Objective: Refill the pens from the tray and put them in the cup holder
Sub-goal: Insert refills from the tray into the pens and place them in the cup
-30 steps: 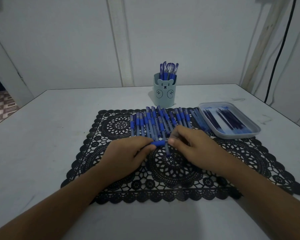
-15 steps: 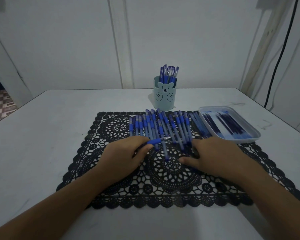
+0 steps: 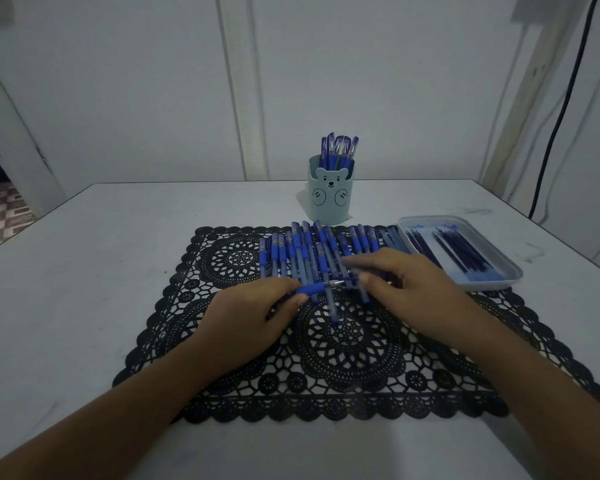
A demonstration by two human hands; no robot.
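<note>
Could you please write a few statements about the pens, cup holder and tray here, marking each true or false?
1. The cup holder stands upright with pens in it. True.
2. The tray sits to the left of the mat. False: it sits at the mat's far right.
3. The left hand holds a pen by its blue grip. True.
4. The tray is empty. False: dark refills lie in it.
5. The loose pens lie inside the tray. False: they lie on the mat.

No text, brand or number is legible; the cup holder [image 3: 330, 202] carries only a drawn bear face.
</note>
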